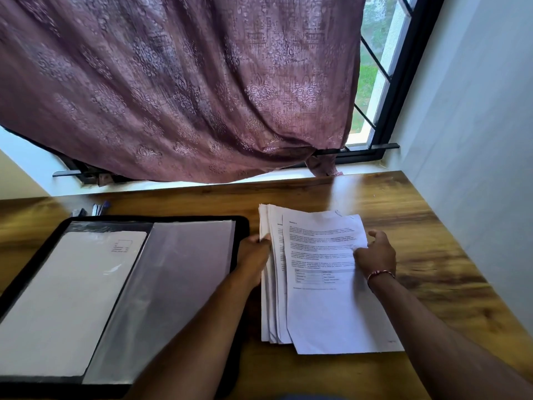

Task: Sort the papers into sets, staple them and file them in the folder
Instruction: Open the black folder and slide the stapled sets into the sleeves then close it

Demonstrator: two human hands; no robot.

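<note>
A black folder [144, 218] lies open on the left of the wooden tabletop [432, 226]. Just beside it sits a messy pile of papers [274, 313]. The left hand [253, 255] holds the pile's left edge with bent fingers. The right hand [375, 255] pinches the right edge of the top sheet [326, 307].

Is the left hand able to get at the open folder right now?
Probably yes: the left hand grips the left edge of the paper stack right beside the folder, with nothing between them; it would first have to let go.
</note>
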